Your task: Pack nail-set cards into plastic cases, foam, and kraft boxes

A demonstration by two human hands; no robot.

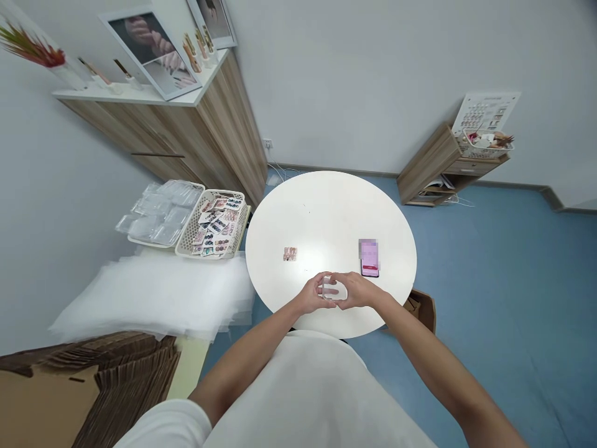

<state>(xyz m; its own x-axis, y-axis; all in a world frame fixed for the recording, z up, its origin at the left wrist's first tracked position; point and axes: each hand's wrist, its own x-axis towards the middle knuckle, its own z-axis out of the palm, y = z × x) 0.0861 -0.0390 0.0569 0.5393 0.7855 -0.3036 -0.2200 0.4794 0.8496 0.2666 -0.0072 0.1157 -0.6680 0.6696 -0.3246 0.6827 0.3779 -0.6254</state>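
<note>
Over the near side of the round white table (326, 205), my left hand (311, 296) grips one end of a small clear plastic box (329, 290). My right hand (356, 290) curves round the other end, thumb and fingers on its edges. Left fingers show through the clear plastic. Beyond my left hand, a small set of press-on nails (290, 254) lies on the tabletop. A phone (370, 257) with a pink screen, partly blurred, lies past my right hand.
Left of the table, one white basket (186, 246) holds nail sets, another clear plastic packs (163, 208). White foam sheets (158, 292) and folded cardboard (125, 379) are stacked nearer. A wooden cabinet (233, 118) stands behind, a small shelf (426, 162) back right, an open carton (426, 305) below.
</note>
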